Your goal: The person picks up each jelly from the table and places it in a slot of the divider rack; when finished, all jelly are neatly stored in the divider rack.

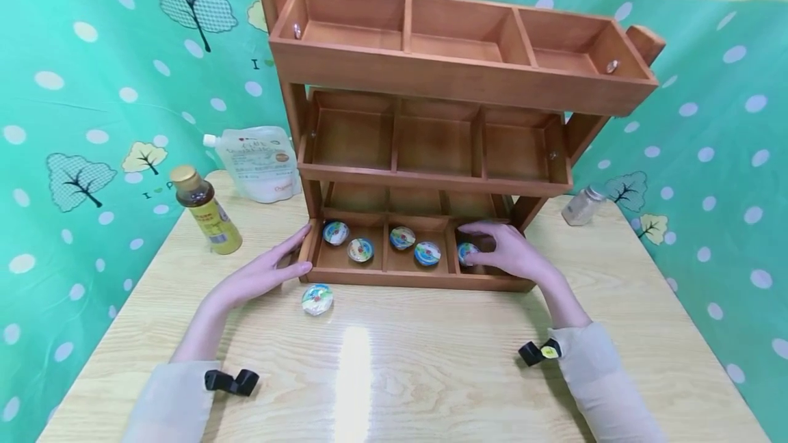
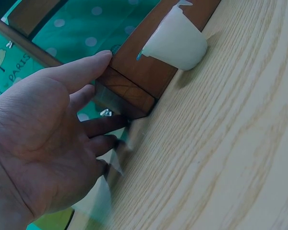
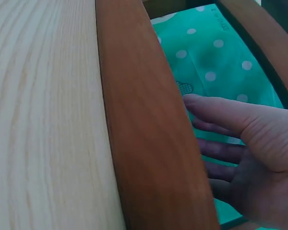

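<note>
In the head view my left hand (image 1: 261, 273) rests against the left end of the brown wooden rack (image 1: 425, 280), its thumb near the front corner. The left wrist view shows that hand (image 2: 48, 129) with fingers along the rack's end. My right hand (image 1: 511, 251) reaches into the rack's bottom right compartment, its thumb beside a small sealed cup (image 1: 466, 253). In the right wrist view the hand (image 3: 254, 153) is behind the front board, which hides that cup. Another small cup (image 1: 317, 299) stands on the table near my left thumb.
Several sealed cups stand in the bottom left and middle compartments, such as one cup (image 1: 427, 253). Left of the rack are a yellow-labelled bottle (image 1: 212, 217) and a white spouted pouch (image 1: 261, 163). A shaker jar (image 1: 583, 206) stands to the right. Two tiers (image 1: 462, 74) overhang the bottom row.
</note>
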`<action>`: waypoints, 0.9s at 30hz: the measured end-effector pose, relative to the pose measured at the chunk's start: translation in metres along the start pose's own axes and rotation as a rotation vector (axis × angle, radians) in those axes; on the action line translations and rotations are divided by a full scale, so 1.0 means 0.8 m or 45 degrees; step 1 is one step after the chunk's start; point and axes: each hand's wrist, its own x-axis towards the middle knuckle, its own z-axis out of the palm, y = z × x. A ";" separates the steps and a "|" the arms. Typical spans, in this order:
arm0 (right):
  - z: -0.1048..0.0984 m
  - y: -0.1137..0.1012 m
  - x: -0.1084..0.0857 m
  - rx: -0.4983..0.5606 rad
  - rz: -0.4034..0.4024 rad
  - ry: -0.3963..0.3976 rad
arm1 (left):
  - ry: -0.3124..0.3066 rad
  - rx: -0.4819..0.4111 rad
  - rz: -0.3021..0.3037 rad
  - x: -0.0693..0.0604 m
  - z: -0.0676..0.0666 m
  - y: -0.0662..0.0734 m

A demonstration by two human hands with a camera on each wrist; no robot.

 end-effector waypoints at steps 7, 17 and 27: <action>0.001 -0.045 0.017 0.049 -0.001 0.100 | -0.003 0.000 -0.022 -0.001 -0.004 0.000; 0.063 -0.134 0.063 0.190 -0.276 0.182 | 0.001 -0.005 -0.019 -0.003 -0.004 0.001; 0.129 -0.217 0.077 0.195 -0.455 -0.096 | -0.015 -0.024 0.012 -0.001 -0.001 0.003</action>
